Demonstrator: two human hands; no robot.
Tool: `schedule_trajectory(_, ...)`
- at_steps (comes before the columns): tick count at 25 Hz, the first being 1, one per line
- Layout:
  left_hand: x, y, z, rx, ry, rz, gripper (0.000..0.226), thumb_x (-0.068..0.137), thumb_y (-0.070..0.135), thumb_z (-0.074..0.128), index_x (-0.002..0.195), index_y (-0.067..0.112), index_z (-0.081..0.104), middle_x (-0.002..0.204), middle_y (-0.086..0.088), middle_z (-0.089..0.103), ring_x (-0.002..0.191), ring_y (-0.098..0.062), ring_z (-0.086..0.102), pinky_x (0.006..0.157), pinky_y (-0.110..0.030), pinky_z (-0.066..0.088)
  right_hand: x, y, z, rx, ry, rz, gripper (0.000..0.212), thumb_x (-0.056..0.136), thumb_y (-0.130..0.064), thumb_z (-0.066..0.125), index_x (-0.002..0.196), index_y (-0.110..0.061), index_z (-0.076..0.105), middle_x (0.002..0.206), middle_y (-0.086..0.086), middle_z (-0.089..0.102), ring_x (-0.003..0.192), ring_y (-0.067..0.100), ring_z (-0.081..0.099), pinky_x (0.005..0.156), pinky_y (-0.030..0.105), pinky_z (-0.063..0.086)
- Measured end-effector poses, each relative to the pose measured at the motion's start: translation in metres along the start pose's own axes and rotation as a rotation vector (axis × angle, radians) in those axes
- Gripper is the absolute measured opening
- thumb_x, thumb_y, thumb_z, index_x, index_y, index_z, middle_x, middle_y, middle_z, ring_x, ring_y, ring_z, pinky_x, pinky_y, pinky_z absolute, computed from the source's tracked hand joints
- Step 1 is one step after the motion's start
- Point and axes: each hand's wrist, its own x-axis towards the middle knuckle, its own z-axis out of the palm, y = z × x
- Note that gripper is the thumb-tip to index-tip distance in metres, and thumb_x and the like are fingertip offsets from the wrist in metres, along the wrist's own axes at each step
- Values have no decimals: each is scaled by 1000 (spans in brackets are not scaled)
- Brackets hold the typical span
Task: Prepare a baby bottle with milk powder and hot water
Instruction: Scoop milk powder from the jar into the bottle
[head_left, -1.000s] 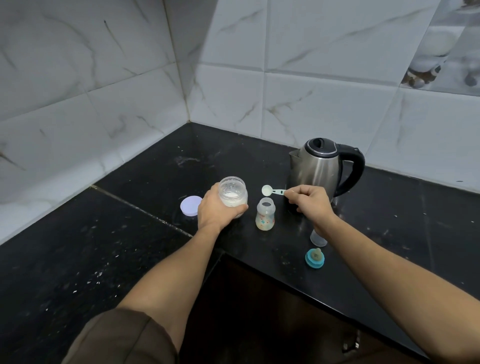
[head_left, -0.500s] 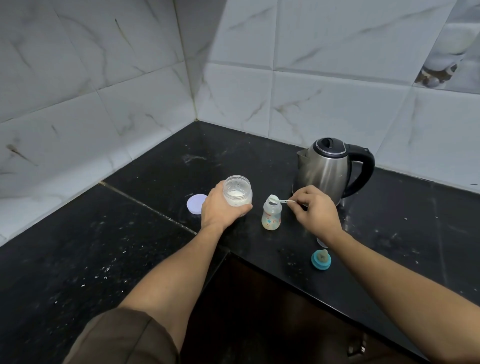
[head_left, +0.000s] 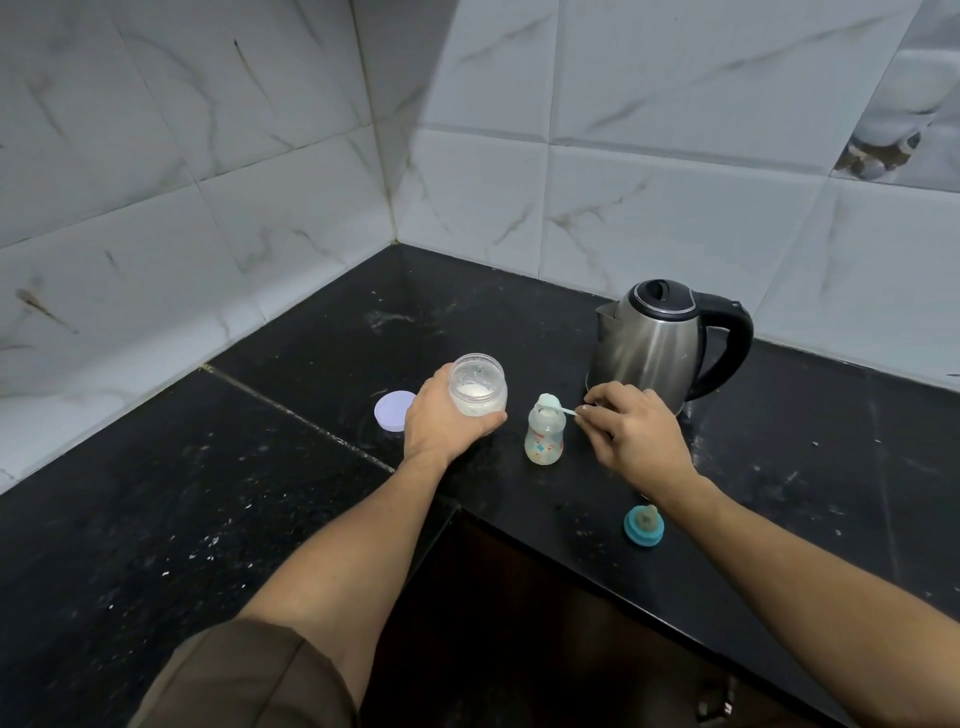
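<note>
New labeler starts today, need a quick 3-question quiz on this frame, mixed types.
1. True or false: the left hand grips the open powder jar.
2. Where is the bowl of the scoop? A) inside the jar B) at the mouth of the baby bottle C) raised high in the air
3. Fill in: the ____ hand pinches the scoop's handle.

Key: 1 true; 2 B; 3 right hand.
</note>
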Motion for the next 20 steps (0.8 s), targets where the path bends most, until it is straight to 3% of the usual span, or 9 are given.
schedule_trajectory(7,2,1,-2,4,10,0,80,54,57,85,126,37,59,117,18,63,110,-11,61,93,-35,53,-3,0,-1,-24,-21,-63,17,96,-24,69,100,-13,81,107,6,69,84,25,65,68,42,50)
schedule_trajectory(10,1,1,-1,13,6,1,79,54,57,86,125,37,59,117,18,63,110,-11,61,93,-36,52,-3,-2,-1,30,15,5,19,97,-26,66,94,-13,81,103,2,68,82,21,65,67,40,49)
schedule_trajectory(14,0,-1,0,-3,1,-23,80,51,59,84,124,38,59,115,19,64,109,-12,63,94,-37,54,9,-8,-10,316,126,305,5,90,-13,77,85,-14,80,91,-5,69,79,8,64,71,25,52)
schedule_trajectory(16,-1,-1,0,-17,-1,-23,79,51,58,85,124,38,59,115,19,65,109,-12,64,95,-39,55,20,-9,-15,528,171,560,11,88,-10,77,80,-18,78,86,-5,70,76,6,63,72,20,49)
schedule_trajectory(18,-1,1,-1,-19,-10,-14,78,52,56,87,123,38,60,115,19,66,109,-11,63,95,-39,55,35,-11,-17,738,185,770,16,88,-10,74,76,-21,78,89,-4,73,78,6,65,76,25,51)
schedule_trajectory(20,0,3,-2,-14,-22,-10,78,53,55,89,124,37,60,115,18,65,109,-11,63,95,-38,55,52,-16,-18,890,192,864,17,88,-12,74,75,-21,79,94,-3,75,85,9,67,81,31,55)
